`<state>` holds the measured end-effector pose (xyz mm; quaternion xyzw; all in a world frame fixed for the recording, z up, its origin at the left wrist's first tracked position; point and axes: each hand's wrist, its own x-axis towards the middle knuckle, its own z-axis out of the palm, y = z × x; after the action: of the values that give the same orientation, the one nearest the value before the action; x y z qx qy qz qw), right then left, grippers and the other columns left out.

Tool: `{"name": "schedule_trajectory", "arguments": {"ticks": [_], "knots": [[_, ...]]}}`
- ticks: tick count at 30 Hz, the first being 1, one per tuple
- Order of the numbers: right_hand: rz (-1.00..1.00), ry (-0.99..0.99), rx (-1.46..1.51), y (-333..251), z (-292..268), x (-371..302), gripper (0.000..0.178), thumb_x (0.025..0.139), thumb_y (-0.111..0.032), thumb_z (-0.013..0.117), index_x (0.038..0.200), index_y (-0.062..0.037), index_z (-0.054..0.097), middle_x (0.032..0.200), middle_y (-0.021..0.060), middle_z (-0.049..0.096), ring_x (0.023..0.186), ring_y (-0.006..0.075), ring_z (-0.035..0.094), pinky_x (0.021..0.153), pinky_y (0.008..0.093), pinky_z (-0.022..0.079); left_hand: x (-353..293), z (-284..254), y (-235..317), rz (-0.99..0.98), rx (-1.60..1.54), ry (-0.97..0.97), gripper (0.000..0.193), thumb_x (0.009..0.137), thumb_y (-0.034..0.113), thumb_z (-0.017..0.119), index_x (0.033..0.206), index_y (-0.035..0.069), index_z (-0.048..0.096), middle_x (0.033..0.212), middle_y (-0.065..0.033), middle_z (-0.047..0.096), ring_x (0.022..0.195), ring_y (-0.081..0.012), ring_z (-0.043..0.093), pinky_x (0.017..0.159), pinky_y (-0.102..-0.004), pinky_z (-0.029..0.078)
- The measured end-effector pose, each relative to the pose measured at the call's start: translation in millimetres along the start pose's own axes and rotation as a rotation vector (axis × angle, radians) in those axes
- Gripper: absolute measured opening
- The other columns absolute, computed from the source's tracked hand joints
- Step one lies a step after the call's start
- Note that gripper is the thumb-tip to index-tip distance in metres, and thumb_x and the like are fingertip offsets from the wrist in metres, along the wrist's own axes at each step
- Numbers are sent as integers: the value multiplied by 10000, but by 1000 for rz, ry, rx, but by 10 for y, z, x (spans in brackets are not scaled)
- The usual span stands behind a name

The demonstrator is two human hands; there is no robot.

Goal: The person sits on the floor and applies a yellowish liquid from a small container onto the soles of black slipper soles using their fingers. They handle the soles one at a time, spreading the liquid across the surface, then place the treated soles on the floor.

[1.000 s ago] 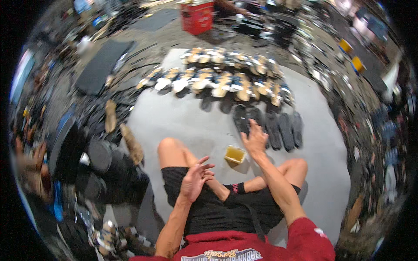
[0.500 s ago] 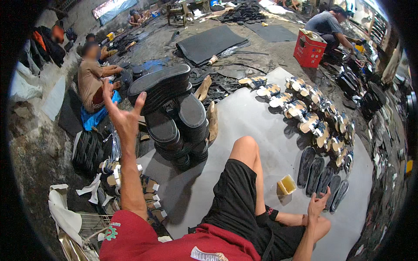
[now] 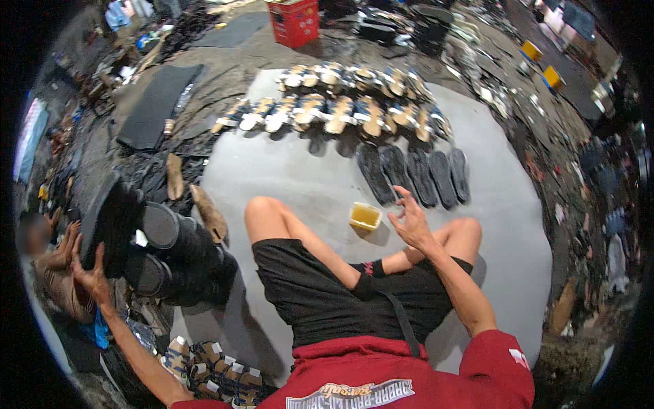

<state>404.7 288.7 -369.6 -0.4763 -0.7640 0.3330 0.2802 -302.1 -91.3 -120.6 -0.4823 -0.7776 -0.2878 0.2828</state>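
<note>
At the left, my left hand [image 3: 94, 278] is closed around the edge of a thick black sole [image 3: 105, 215] at the top of a tall stack of soles [image 3: 180, 262]. Its thumb lies on the near side and its fingers reach round the far side. My right hand [image 3: 412, 223] hovers beside a small tub of yellowish liquid [image 3: 365, 217], fingers loosely bent and apart, with nothing visible in them. Just beyond it, several dark flat soles [image 3: 417, 176] lie side by side on the grey sheet [image 3: 306, 170].
Rows of strapped sandals [image 3: 337, 114] stand along the sheet's far part. More sandals [image 3: 218, 371] sit at the lower left. Wooden shoe lasts [image 3: 208, 211] lie next to the stack. Farther off are a red tin [image 3: 294, 24], a dark mat [image 3: 160, 105] and a person [image 3: 58, 279] at left.
The view has swung to the right, so the stack now appears farther left. My left hand has closed on the top sole. My right hand has come nearer the tub, its fingers still apart.
</note>
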Motion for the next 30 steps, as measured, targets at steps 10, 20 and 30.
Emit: {"name": "schedule_trajectory", "arguments": {"ticks": [10, 20, 30], "knots": [[-160, -360, -679, 121, 493, -82, 657, 1019, -638, 605, 1538, -235, 631, 1806, 198, 139, 1619, 429, 205, 1232, 625, 236, -869, -58, 1766, -94, -111, 186, 591, 927, 189, 864, 1441, 4, 638, 1506, -180, 635, 1414, -339, 571, 1220, -528, 399], [-170, -357, -650, 424, 812, -56, 628, 1071, -588, 526, 1570, -211, 583, 1815, 167, 124, 1635, 438, 172, 1248, 692, 212, -3615, 630, 2990, -466, 33, -115, 628, 801, 114, 870, 1365, 32, 608, 1544, -244, 543, 1416, -462, 499, 1182, -663, 360], [-137, -296, -485, 245, 761, 12, 540, 1099, -544, 508, 1518, -230, 643, 1799, 186, 164, 1618, 439, 192, 1239, 684, 217, -4838, 1021, 2485, -512, 227, -433, 940, 733, 398, 968, 1474, 48, 508, 1494, -194, 545, 1416, -437, 476, 1158, -623, 362]]}}
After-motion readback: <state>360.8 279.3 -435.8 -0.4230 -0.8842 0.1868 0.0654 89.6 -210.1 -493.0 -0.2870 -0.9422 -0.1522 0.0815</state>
